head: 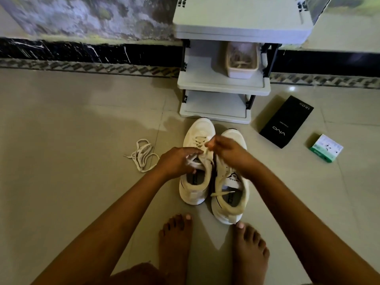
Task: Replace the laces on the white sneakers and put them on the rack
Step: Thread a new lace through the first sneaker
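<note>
White sneakers: we have the pair toe-first toward the rack (224,84), side by side on the floor (72,120) just short of its bottom shelf; left sneaker (197,161) is a little further forward than right sneaker (230,182).
Long axis: both shoes run away from us, heel near our feet, toe at the rack, so the eyelet rows run along our line of reach.
Lace in work: the lace (200,140) crosses the left sneaker's upper eyelets, with loose ends by the tongue.
Left hand: our left hand (178,161) sits at the shoe's outer side, fingers curled and pinching the lace ends at the throat.
Right hand: our right hand (224,150) reaches across over the right sneaker, fingertips pinched at the lace on the left sneaker.
Nearer hand: the left, we judge; the next eyelets lie toward us from both sets of fingers.
Right sneaker's lace: a loose end (223,193) lies across its opening.
Spare lace: a loose lace (141,155) lies on the floor, left of the shoes.
Stage: lacing still under way, we judge; racking not yet begun.
</note>
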A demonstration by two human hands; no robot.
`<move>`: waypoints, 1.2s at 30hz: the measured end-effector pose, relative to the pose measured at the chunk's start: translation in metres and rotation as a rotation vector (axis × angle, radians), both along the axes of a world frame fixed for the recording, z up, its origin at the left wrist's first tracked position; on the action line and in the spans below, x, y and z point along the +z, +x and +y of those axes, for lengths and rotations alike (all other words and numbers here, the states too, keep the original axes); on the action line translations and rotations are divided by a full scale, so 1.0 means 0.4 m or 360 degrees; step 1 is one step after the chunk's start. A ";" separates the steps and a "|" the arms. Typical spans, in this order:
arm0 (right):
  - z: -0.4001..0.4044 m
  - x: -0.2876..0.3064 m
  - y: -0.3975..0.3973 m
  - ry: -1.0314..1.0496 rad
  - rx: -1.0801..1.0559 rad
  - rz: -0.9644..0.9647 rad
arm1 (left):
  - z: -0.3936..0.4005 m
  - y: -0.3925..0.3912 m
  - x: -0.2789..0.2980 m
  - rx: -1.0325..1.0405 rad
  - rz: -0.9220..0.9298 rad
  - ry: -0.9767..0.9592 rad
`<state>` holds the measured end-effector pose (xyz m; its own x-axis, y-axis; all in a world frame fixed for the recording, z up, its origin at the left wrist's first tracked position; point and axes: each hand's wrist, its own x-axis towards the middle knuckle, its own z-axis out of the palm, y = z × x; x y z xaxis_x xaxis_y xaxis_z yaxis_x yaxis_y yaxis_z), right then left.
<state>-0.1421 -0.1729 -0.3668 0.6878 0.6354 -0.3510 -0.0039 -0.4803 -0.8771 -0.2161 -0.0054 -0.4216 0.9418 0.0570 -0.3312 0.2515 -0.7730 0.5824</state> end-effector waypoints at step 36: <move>0.006 0.067 0.038 0.0632 -0.0529 0.0726 | -0.012 -0.017 0.027 0.0312 -0.0125 -0.0386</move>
<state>-0.1269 -0.1703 -0.3401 0.7072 0.5568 -0.4358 -0.5057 -0.0325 -0.8621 -0.2228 -0.0101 -0.4107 0.9440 0.1681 -0.2839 0.3288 -0.5508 0.7671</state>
